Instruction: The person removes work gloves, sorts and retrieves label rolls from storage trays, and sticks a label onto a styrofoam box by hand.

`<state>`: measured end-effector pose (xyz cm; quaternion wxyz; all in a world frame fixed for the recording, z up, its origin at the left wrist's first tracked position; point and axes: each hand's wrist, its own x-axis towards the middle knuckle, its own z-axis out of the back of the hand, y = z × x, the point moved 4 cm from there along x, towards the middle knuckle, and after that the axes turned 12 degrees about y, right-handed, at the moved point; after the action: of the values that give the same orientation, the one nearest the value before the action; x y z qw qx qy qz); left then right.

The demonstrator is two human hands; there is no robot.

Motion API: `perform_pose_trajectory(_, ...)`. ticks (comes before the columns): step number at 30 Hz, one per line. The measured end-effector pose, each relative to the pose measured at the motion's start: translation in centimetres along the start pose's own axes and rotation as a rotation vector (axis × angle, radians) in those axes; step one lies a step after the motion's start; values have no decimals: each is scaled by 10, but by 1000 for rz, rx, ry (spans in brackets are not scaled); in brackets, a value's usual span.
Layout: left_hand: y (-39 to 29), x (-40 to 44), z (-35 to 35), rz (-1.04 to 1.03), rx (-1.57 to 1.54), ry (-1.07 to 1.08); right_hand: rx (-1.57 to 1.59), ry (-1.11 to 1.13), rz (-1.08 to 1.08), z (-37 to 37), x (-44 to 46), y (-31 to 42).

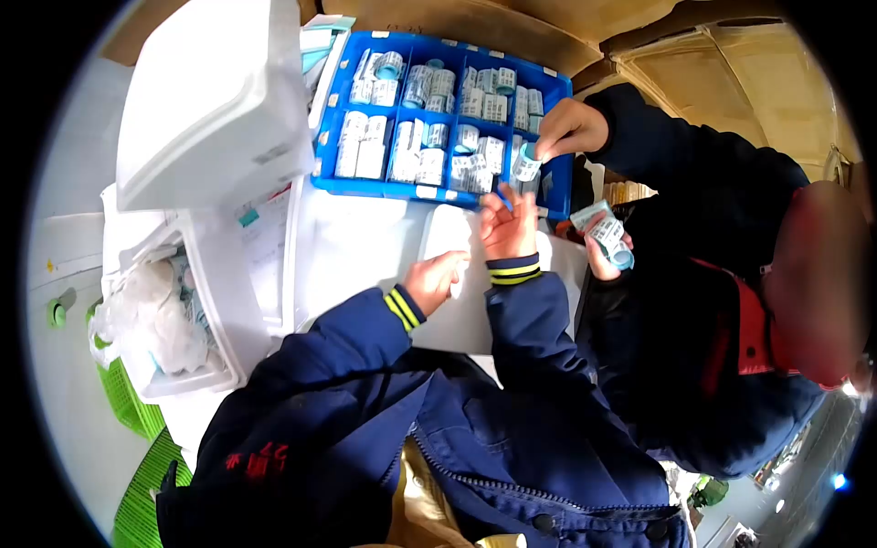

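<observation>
My left hand [435,283] is closed over the white table [356,247], its fingers curled together; whatever it may hold is hidden. My right hand [509,226] reaches to the front edge of a blue divided tray [393,190], fingers apart and nothing seen in them. Small rolls of printed labels [416,87] stand and lie in the tray's compartments. At the tray's right side, a co-worker's hand [571,128] grips one label roll [526,164]. The co-worker's other hand [598,260] holds several more rolls [607,230] beside the table.
To the left stands a white bin [206,283] with plastic bags inside and its large white lid [215,100] raised. Green baskets [128,393] are low at the left. The co-worker [676,301] stands close on my right. Cardboard [713,82] lines the back.
</observation>
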<state>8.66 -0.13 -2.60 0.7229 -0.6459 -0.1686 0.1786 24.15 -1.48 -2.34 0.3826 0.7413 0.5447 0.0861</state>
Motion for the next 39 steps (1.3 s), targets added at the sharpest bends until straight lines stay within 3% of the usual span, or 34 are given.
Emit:
perform_pose_trajectory(3, 12, -4, -2, 51, -106, 85, 197, -43, -18, -9, -15, 14)
perform_pose_trajectory(7, 9, -6, 0, 12, -47, 87, 92, -53, 137, -15, -30, 20)
perform_pose_trajectory(13, 13, -10, -1, 39, -81, 110, 147, -117, 194, -3, -36, 23)
perform_pose_trajectory(19, 13, -6, -3, 96, -74, 69, 454, -30, 155, 10, -42, 23)
perform_pose_trajectory(23, 6, -7, -8, 203, -85, 1, 466, 50, 66, 10, -53, 26)
perform_pose_trajectory(31, -49, -13, -1, 104, -311, -102, -316, 178, 287, 6, -92, 36)
perform_pose_trajectory(34, -33, -22, -4, 128, -373, -182, -546, 158, 285, 1, -96, 43)
perform_pose_trajectory(35, -26, -28, 1, 161, -360, -246, -458, 173, 297, 1, -94, 40)
perform_pose_trajectory(36, -31, -38, 1, 202, -415, -327, -560, 229, 221, 10, -86, 38)
perform_pose_trajectory(37, -36, -47, -2, 237, -469, -411, -574, 138, 207, 1, -89, 38)
perform_pose_trajectory(39, -19, -64, -6, 249, -584, -396, -463, 236, 149, 1, -81, 30)
